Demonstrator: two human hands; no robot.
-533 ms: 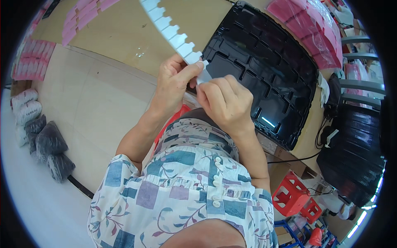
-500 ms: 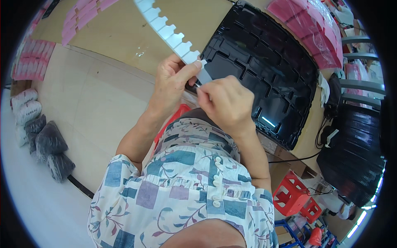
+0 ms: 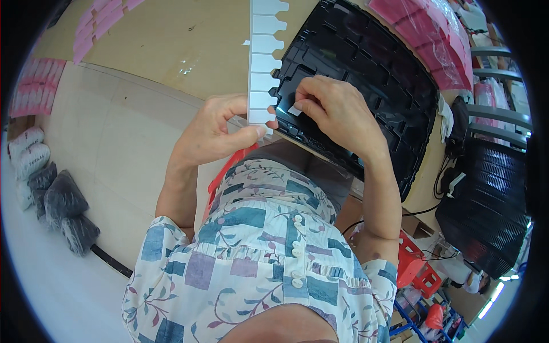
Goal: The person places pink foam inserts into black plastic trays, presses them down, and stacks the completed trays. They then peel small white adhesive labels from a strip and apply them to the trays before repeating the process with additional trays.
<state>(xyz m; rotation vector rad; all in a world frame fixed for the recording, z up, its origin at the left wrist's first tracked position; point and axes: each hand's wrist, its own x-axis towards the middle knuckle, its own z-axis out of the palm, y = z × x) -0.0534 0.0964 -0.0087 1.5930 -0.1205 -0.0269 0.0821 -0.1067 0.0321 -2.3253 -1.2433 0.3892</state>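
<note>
My left hand (image 3: 224,124) grips the lower end of a long white strip of stickers (image 3: 261,83), which has tabs cut along its right edge and reaches up past the top of the view. Thumb and fingers pinch it near its end. Over the near left part of a black moulded plastic tray (image 3: 366,86), my right hand (image 3: 337,111) pinches a small white sticker (image 3: 295,110) between thumb and forefinger. That sticker is apart from the strip. Whether it touches the tray I cannot tell.
Pink sheets (image 3: 423,40) lie at the far right of the table (image 3: 154,51), and more pink pieces (image 3: 94,26) at the far left. A stack of black trays (image 3: 486,200) stands to the right, a red stool (image 3: 409,260) below it. Dark bags (image 3: 66,197) lie on the left floor.
My right hand has pulled away to the right with a small white sticker and is over the tray. The strip has swung from slanted to nearly straight up, and my left hand has shifted slightly down.
</note>
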